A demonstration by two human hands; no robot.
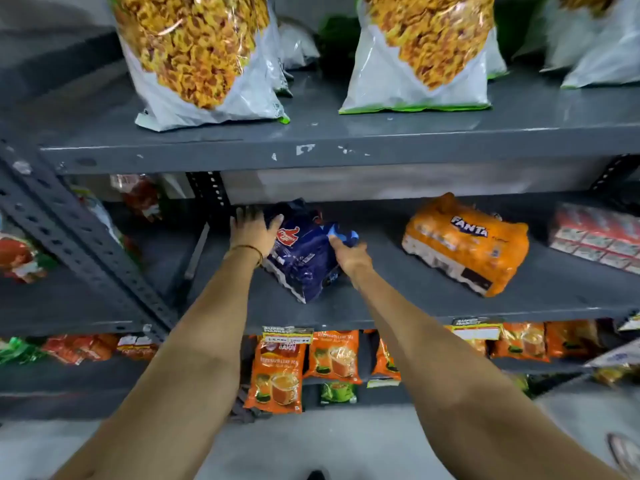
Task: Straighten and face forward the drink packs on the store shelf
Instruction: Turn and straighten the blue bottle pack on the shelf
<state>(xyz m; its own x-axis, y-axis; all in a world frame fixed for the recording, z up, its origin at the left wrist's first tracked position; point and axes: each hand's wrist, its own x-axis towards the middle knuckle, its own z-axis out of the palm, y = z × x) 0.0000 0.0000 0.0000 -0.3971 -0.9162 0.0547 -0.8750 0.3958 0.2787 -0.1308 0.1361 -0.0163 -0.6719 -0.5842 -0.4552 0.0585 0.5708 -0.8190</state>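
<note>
A dark blue drink pack [304, 261] with a red logo lies askew on the grey middle shelf [398, 306]. My left hand [252, 230] rests flat against the pack's left end, fingers spread. My right hand [348, 256] grips the pack's right side near a light blue patch. An orange Fanta drink pack [467, 244] lies to the right on the same shelf, turned at an angle, untouched.
A red and white carton pack [595, 233] sits at the far right of the middle shelf. Large snack bags [204, 57] stand on the shelf above. Orange tea pouches [277, 372] hang below. A perforated grey upright [104, 258] slants on the left.
</note>
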